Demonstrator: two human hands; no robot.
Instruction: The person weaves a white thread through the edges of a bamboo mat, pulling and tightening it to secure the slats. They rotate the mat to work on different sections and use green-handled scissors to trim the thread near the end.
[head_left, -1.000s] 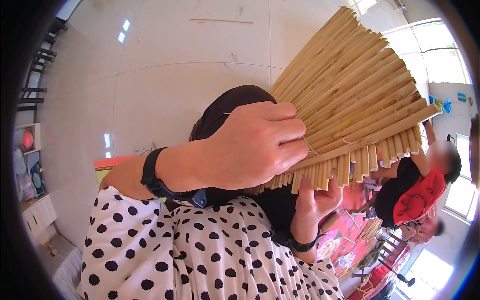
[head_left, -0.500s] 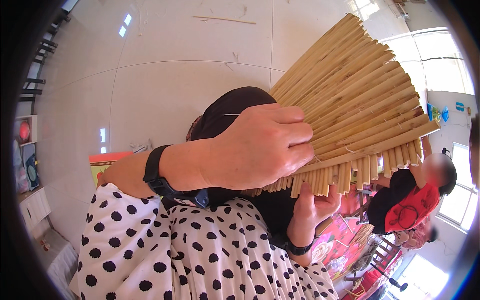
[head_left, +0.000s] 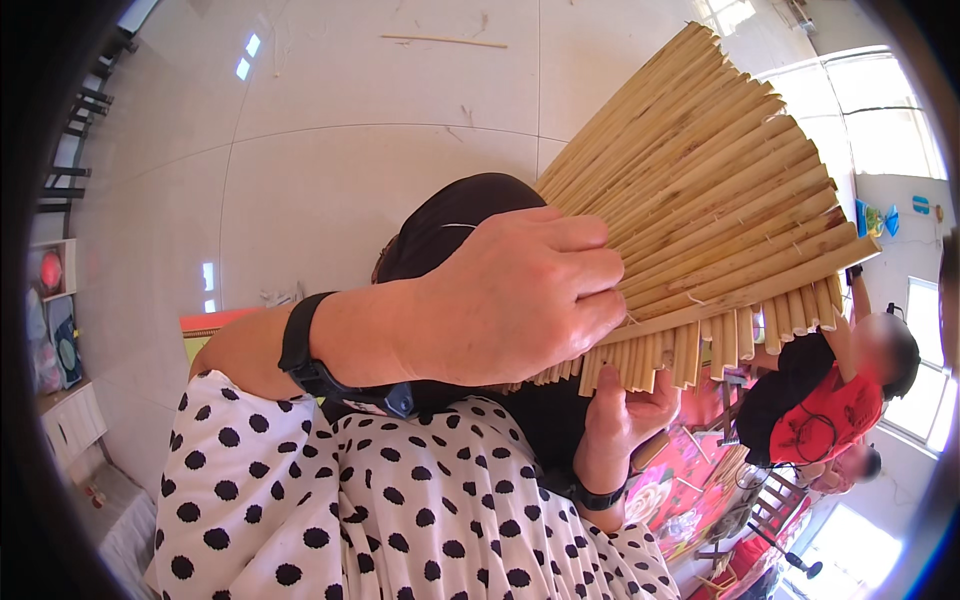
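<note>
Pinching the ribbed mat of straw-yellow round sticks (head_left: 715, 205), the right hand (head_left: 618, 425) may let it skew if the curled left hand (head_left: 522, 293), grip hidden, slackens.

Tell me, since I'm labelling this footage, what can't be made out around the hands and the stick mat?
All in the head view:
- Left hand: its fingertips, hidden by its own curled fingers, so whether they pinch anything is unclear.
- Right hand: some fingertips, hidden by the stick ends.
- Stick mat: its underside, hidden by its top face; its near left part, covered by the left hand.
- Dark furniture: cut off by the fisheye rim.
</note>
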